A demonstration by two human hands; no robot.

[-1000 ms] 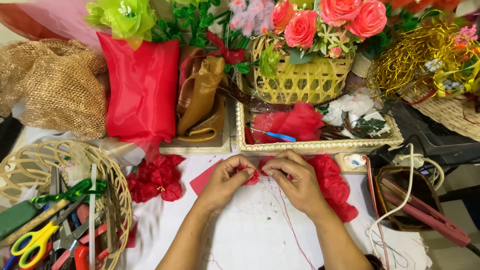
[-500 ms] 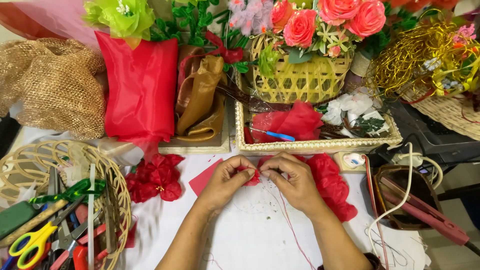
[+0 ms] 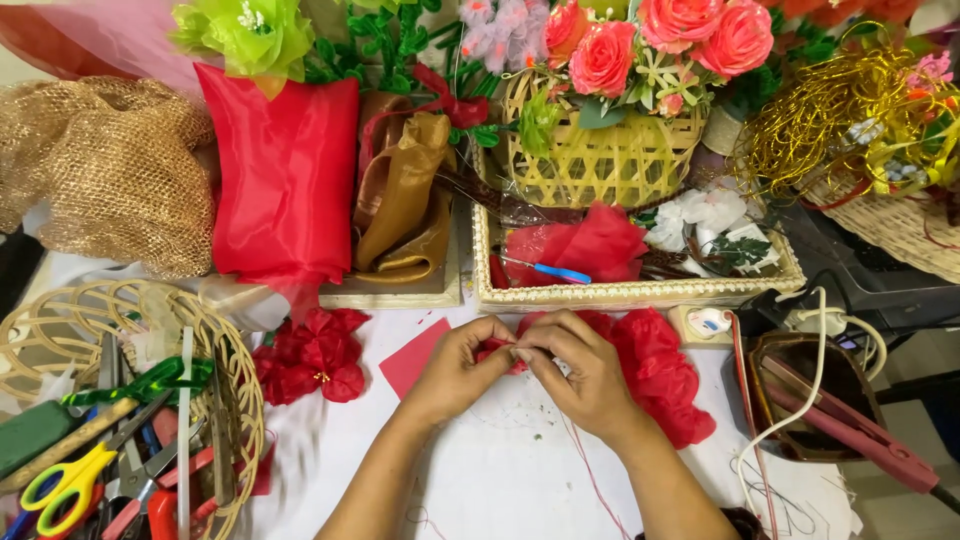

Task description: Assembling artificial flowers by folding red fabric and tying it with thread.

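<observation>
My left hand (image 3: 455, 370) and my right hand (image 3: 580, 375) meet at the middle of the white table (image 3: 500, 470). Both pinch a small piece of red fabric (image 3: 497, 350) between thumbs and fingertips. A thin red thread (image 3: 590, 475) trails down from my right hand toward the near edge. Behind my right hand lies a heap of ruffled red fabric (image 3: 655, 375). A flat red square piece (image 3: 412, 358) lies under my left hand. A finished red fabric flower (image 3: 312, 355) sits to the left.
A woven basket (image 3: 235, 375) with yellow-handled scissors (image 3: 60, 485) and tools stands at the left. A shallow tray (image 3: 620, 292) with red fabric and a blue tool sits behind the hands. Red cloth (image 3: 285, 180), a flower basket (image 3: 600, 160), gold mesh and cables surround them.
My fingertips have drawn closer together on the small red piece. Nothing else has visibly moved.
</observation>
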